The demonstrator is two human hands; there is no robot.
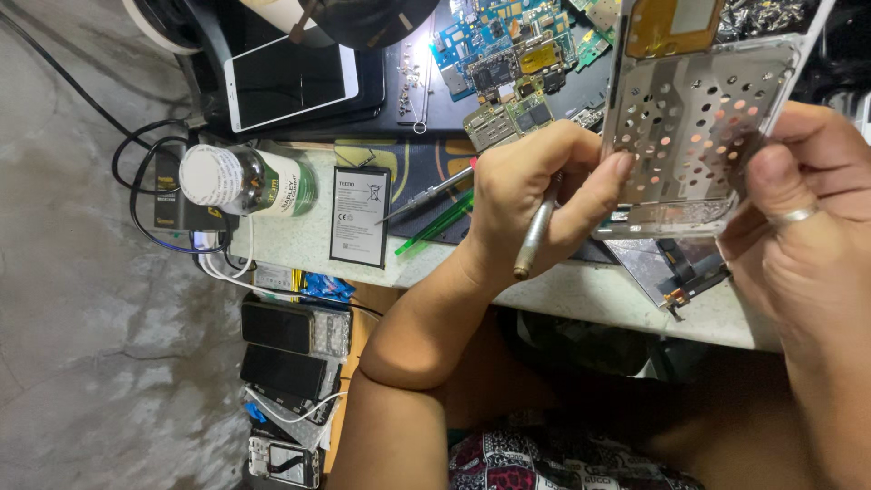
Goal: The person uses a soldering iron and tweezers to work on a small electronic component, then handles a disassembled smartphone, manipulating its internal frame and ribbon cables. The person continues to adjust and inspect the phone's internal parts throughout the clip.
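Your left hand (535, 204) is curled around a metal tool (535, 238), its fingertips touching the edge of the phone frame (699, 118). Your right hand (803, 227) pinches the opposite edge of that frame, thumb on its face, holding it upright between both hands. Just left of your left hand lie a screwdriver (431, 193) and a battery (360, 216); beyond that, a jar (240, 180).

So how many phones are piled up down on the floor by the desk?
4 that I can make out, stacked in a row below the desk edge: top phone, one beside it, third phone, bottom phone. More may hide under the cables.
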